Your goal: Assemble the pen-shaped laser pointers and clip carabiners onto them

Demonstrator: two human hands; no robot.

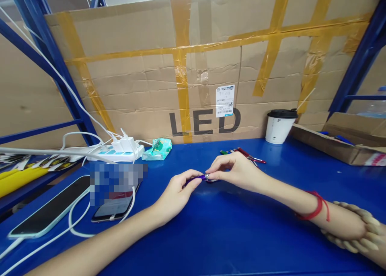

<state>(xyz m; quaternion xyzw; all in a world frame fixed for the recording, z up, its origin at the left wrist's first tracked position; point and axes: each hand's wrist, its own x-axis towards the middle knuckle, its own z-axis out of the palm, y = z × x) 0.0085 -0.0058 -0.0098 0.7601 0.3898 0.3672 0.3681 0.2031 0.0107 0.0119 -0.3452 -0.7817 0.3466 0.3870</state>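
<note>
Left hand (177,191) and right hand (237,169) meet over the counter (229,232), each with thumb and forefinger brought together on one purple pen (197,178). The left hand pinches the barrel; the right hand pinches the silvery end. The pen lies between the two sets of fingertips, roughly level and just above the counter. A red cord (316,207) and a bead bracelet (368,227) circle the right forearm.

Stage of work: both grips on the pen are established, and handling appears to be in progress at the silvery end. Whether that end is joined or loose cannot be told, the fingers covering the join. Just beyond the right hand lies a small group of loose pens (243,152), red ones among them; whether these are finished or waiting is not shown.

Farther out, the packet (158,149) lies beyond the left hand, beside the power strip (137,152). To the left of the left hand are a phone (52,205) and a second phone (113,207), the latter partly hidden by a pixelated patch. Beyond and to the right of the right hand stand the lidded cup (278,129) and an open box (325,145).

Writing: the cardboard (144,95) behind both hands reads "LED" in large dark capitals. Its white label (225,101) bears a barcode and print too small to read. The cup's mark is likewise illegible.
</note>
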